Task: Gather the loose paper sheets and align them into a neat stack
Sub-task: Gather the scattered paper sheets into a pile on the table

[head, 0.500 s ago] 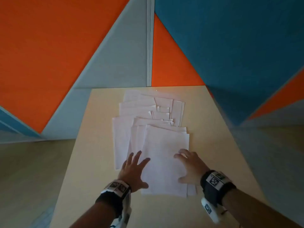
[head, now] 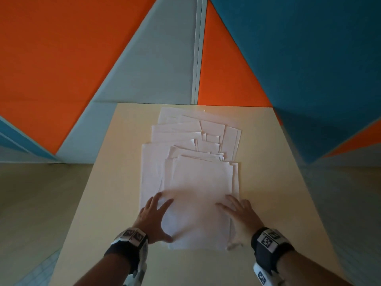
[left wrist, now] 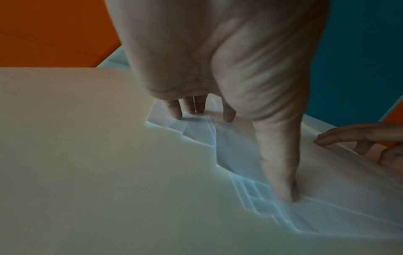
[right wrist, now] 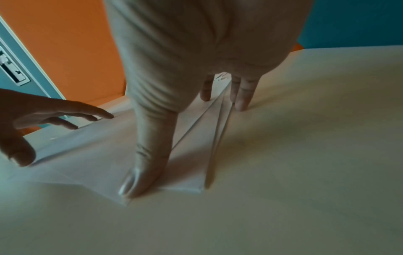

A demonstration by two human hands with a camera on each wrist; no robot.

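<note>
Head: left hand [head: 153,218] and right hand [head: 240,212] have slid nearer, fingers spread flat on the paper sheets [head: 198,182] — nothing gripped, pile dragged closer. Wrists: thumbs pin near corners — edges beyond fingertips remain staggered on tabletop [head: 288,193], unaligned.

The white paper sheets [head: 191,162] lie fanned along the middle of the pale rectangular table [head: 268,182], the farthest near its back edge, the nearest overlapping on top, close to me. My left hand [head: 153,218] rests on the near left edge of the pile, my right hand [head: 242,213] on its near right edge, the top sheet between them.
</note>
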